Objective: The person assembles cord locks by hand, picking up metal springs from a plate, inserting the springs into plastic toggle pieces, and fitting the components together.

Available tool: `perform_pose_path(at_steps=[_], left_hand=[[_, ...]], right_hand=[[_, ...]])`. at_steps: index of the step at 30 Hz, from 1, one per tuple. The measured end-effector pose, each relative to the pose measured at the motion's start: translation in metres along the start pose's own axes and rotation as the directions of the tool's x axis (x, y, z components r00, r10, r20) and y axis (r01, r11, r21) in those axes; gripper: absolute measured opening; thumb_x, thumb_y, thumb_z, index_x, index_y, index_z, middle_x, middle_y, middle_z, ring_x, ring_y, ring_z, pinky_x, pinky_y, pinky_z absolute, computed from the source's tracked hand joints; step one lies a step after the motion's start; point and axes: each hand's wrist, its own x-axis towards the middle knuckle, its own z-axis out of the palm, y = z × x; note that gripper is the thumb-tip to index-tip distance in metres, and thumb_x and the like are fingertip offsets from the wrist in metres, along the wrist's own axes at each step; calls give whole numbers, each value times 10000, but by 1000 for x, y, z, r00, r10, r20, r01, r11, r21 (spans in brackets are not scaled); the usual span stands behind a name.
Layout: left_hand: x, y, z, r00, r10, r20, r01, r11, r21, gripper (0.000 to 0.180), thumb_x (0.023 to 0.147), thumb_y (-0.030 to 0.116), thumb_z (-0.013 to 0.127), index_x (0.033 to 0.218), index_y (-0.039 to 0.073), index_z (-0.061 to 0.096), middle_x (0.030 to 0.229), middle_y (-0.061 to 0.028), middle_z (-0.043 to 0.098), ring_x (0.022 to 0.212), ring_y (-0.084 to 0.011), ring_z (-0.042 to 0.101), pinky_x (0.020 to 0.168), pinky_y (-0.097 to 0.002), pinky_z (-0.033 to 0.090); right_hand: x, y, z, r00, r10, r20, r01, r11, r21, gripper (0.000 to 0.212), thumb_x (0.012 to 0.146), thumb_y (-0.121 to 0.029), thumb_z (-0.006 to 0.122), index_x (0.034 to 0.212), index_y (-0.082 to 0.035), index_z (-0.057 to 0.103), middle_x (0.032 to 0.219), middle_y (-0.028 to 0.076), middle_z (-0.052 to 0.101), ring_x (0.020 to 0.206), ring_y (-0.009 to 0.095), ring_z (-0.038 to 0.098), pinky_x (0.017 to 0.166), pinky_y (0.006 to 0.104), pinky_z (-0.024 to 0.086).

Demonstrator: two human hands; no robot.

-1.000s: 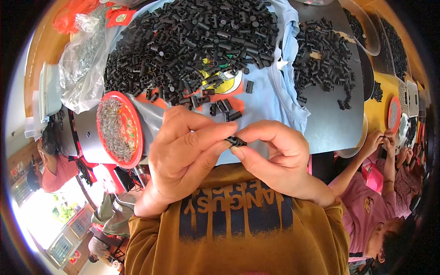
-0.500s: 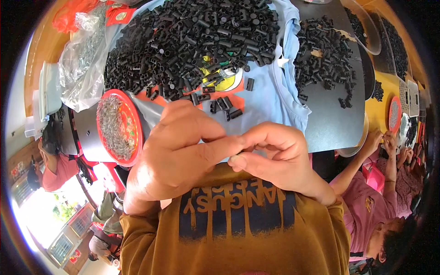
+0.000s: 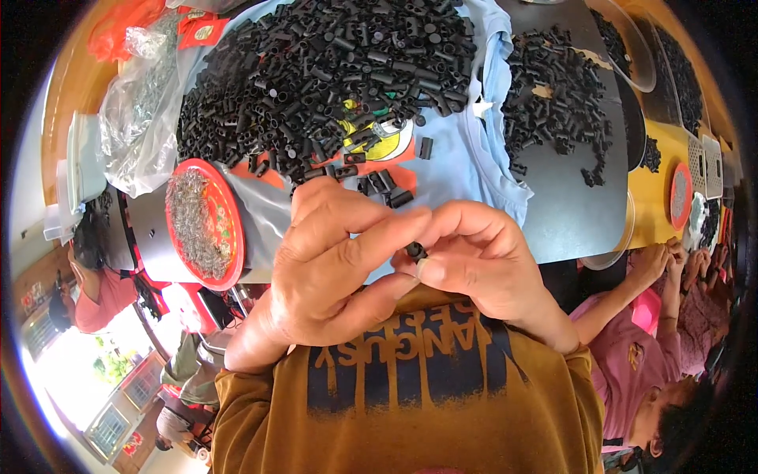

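Observation:
A small black plastic tube [image 3: 415, 251] with a round open end is pinched between the thumb and index finger of my right hand [image 3: 485, 265]. My left hand [image 3: 328, 268] is up against it, index finger and thumb apart above and below the tube, their tips close to my right fingertips. I see nothing in the left hand, though its curled rear fingers are partly hidden. Just beyond my hands, several loose black tubes [image 3: 383, 186] lie on a light blue printed cloth [image 3: 450, 162], in front of a large heap of similar parts [image 3: 332, 79].
A red plate [image 3: 229, 237] of tiny shiny metal pieces, seemingly springs, stands at left. Behind it lies a clear plastic bag [image 3: 134, 134]. More black parts [image 3: 560, 95] are spread on the dark tabletop [image 3: 580, 213] at right. A co-worker in pink [image 3: 632, 347] sits to the right.
My left index finger and thumb have spread apart, and the black tube's round end now shows between the hands. My left hand has shifted slightly right; the right still pinches the tube.

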Motion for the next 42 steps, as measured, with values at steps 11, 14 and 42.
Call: perform_pose_path(at_steps=[11, 14, 42], left_hand=[[-1, 3, 0, 998, 54, -32, -48, 984, 174, 585, 522, 74, 738, 1093, 0, 631, 917, -47, 586, 743, -197, 561, 696, -345, 373], [-3, 2, 1, 996, 80, -35, -69, 965, 253, 597, 508, 115, 768, 1082, 17, 638, 910, -27, 586, 753, -186, 561, 713, -349, 376], [-8, 4, 9, 982, 180, -51, -132, 862, 489, 411, 662, 189, 764, 1022, 40, 635, 795, -18, 591, 679, -180, 558, 768, -386, 423]], right_hand=[[1, 1, -1, 1000, -8, 15, 8, 1000, -28, 172, 861, -6, 622, 1029, 1, 590, 932, 21, 601, 845, 62, 573, 726, 191, 459], [3, 0, 4, 1000, 24, 10, -24, 1000, -5, 172, 867, -19, 618, 1036, 1, 592, 924, 25, 612, 846, 69, 584, 730, 195, 466], [7, -2, 4, 998, 14, 56, -17, 999, 50, 196, 890, -46, 587, 1067, 37, 600, 1016, 82, 632, 922, 126, 600, 832, 249, 472]])
